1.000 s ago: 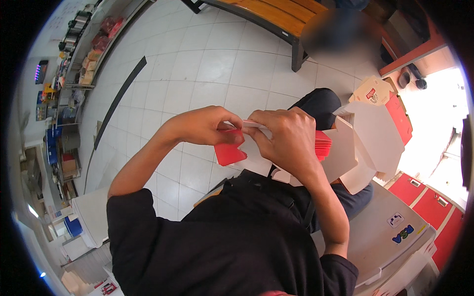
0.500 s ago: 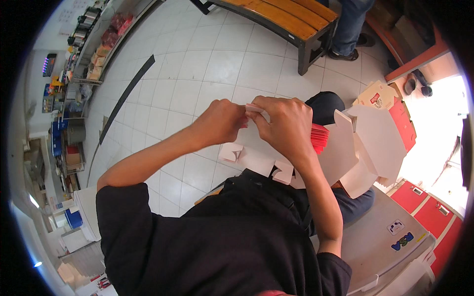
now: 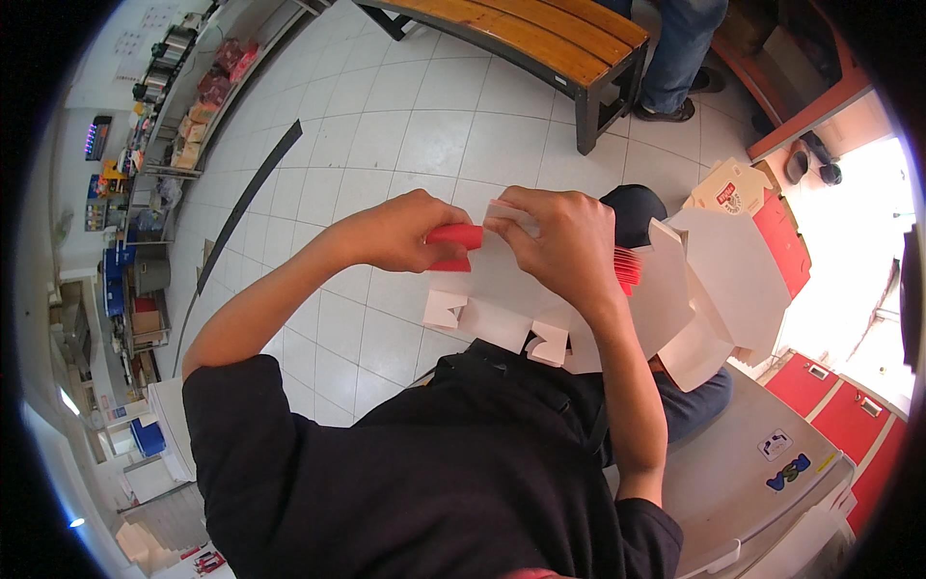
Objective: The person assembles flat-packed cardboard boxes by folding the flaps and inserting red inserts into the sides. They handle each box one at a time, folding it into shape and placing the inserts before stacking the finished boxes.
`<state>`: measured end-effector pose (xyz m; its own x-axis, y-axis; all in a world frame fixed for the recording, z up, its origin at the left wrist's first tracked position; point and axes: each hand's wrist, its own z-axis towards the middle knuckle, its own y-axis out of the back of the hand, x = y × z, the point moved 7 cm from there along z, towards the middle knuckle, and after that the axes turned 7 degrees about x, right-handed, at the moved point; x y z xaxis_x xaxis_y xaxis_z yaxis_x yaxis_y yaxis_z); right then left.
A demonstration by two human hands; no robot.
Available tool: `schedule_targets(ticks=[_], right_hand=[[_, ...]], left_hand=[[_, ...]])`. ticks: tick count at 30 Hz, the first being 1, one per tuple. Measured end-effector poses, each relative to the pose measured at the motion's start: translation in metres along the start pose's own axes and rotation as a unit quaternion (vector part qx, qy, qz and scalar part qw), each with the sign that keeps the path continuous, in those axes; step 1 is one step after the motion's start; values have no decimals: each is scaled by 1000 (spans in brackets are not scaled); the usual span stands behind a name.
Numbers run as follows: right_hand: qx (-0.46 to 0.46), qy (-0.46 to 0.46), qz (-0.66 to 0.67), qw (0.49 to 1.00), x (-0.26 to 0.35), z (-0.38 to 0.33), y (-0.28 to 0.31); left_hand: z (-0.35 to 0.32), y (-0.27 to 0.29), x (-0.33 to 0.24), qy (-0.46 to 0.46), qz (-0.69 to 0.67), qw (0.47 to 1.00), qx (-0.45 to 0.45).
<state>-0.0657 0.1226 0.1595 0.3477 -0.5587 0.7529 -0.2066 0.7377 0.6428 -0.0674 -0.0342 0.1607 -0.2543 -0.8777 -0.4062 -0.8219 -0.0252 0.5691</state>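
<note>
My left hand is closed around a folded red paper piece, whose two flaps stick out toward the right. A short gap away, my right hand pinches a small pale strip between thumb and fingers. Just beside the right hand's outer edge is a stack of red papers; whether the palm touches it cannot be told. Beneath both hands, an unfolded white cardboard sheet with cut tabs lies across my lap.
More opened cardboard boxes lie at my right, some with red panels. A wooden bench stands ahead, with another person's leg beside it. Loaded shelves run along the left. Red drawers and a grey surface are at right.
My hands have drawn apart slightly. The left hand has turned and shifted left, so the red paper in it now shows, while the right hand keeps the pale strip.
</note>
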Motion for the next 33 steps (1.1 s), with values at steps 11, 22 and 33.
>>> schedule_targets(ticks=[11, 22, 33], right_hand=[[2, 7, -1, 1000, -3, 1, -4], [-14, 53, -86, 995, 33, 1, -9], [-413, -52, 187, 890, -28, -175, 135]], left_hand=[[11, 0, 8, -64, 27, 997, -33], [46, -15, 12, -134, -69, 989, -7], [-69, 44, 49, -136, -290, 931, -175]])
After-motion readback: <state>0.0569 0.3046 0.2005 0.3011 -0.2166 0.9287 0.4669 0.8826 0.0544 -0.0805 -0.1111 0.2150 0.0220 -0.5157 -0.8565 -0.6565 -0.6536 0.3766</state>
